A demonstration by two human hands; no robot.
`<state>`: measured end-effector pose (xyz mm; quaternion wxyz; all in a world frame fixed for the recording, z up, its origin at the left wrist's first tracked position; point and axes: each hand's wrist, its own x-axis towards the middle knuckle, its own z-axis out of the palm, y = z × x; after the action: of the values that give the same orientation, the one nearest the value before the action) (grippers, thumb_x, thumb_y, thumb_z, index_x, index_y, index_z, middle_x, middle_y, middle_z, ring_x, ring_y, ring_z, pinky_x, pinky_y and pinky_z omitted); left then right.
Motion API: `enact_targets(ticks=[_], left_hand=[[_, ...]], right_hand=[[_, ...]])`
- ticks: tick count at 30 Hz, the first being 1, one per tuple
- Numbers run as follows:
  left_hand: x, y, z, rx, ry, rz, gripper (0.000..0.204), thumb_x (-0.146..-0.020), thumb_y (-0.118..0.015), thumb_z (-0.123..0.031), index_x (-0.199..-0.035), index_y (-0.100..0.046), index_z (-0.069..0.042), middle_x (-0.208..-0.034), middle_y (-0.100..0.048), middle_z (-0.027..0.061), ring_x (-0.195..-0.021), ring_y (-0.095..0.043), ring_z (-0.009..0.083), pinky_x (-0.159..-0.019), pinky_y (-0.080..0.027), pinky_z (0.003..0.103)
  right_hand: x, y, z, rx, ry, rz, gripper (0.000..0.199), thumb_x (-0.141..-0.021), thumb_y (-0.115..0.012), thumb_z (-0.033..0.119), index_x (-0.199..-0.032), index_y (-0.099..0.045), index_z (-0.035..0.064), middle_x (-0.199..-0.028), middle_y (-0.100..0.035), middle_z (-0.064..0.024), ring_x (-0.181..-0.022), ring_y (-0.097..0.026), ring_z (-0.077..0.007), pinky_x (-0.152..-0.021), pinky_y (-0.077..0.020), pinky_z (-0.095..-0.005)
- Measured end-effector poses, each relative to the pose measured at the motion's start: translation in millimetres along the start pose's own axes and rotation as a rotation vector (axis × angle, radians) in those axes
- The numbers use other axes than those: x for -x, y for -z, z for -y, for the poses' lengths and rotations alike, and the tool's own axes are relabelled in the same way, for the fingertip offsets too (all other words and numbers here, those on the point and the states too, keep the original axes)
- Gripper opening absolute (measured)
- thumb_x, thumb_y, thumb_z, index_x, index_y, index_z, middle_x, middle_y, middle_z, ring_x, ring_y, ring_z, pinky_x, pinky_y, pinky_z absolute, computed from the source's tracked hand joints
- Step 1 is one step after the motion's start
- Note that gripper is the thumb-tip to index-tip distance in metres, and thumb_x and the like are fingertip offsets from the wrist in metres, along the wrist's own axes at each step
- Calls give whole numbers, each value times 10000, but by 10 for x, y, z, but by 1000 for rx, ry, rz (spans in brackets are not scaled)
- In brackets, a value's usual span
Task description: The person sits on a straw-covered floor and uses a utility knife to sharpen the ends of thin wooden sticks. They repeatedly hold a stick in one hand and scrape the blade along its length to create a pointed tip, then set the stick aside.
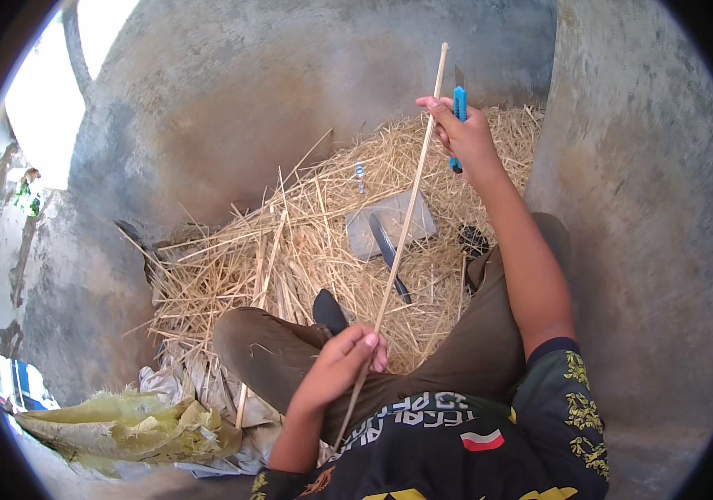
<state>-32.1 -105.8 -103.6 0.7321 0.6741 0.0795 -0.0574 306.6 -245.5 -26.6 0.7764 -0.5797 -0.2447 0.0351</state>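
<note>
A long, thin, pale wooden stick (412, 198) runs slantwise in front of me, its far end up by the wall and its near end at my lap. My left hand (346, 360) is closed round its lower part, thumb on top. Further up, my right hand (466, 142) pinches the stick between thumb and fingers. That same hand also holds a blue box cutter (459, 104), its blade out and pointing up, apart from the stick. Below the stick, a kitchen knife (384, 240) with a dark handle lies partly across a grey board (359, 239).
Straw and loose wood shavings (311, 250) cover the ground around my crossed legs. A small blue-and-white item (360, 177) lies in the straw beyond the board. At the lower left is a crumpled yellowish sack (135, 429). Grey concrete walls (290, 92) stand close around.
</note>
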Motion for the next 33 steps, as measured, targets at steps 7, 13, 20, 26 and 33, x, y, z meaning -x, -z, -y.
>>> enact_targets(ticks=[7, 13, 20, 26, 33], left_hand=[[-787, 94, -579, 335, 8, 53, 236, -1092, -473, -256, -1079, -569, -41, -694, -528, -5, -522, -433, 64, -479, -377, 200], [-1053, 139, -474, 456, -75, -122, 226, -1089, -480, -296, -1015, -548, -94, -634, -298, -72, -485, -228, 18, -395, -183, 181], [-922, 225, -299, 423, -112, -313, 240, -1089, -484, -305, -954, -522, -111, -613, -306, -71, -454, -232, 25, -393, -177, 208], [-901, 142, -323, 303, -171, -453, 254, -1091, -486, -312, -937, -511, -111, -599, -328, -75, -441, -258, 25, -399, -193, 215], [-824, 1, -117, 290, -193, -346, 252, -1090, -494, -231, -930, -573, -54, -658, -408, -72, -588, -353, 14, -523, -292, 218]], right_hand=[[169, -160, -33, 493, 236, -25, 269, -953, -711, 321, -952, -771, 59, -601, -563, 6, -522, -471, -79, -503, -358, -296], [395, -452, -314, 1184, 409, 244, 352, -893, -661, 370, -659, -693, 109, -585, -634, -125, -562, -647, -335, -543, -514, -427], [586, -837, -782, 1280, 604, 288, 402, -970, -576, 251, -613, -657, 86, -555, -636, -119, -488, -652, -297, -477, -512, -407], [405, -908, -756, 1383, 774, 219, 370, -968, -553, 158, -621, -659, 84, -519, -620, -105, -444, -637, -263, -408, -481, -387], [-327, -650, -380, 1553, 393, 151, 196, -891, -617, 207, -768, -712, 88, -646, -677, -155, -584, -693, -310, -534, -545, -428]])
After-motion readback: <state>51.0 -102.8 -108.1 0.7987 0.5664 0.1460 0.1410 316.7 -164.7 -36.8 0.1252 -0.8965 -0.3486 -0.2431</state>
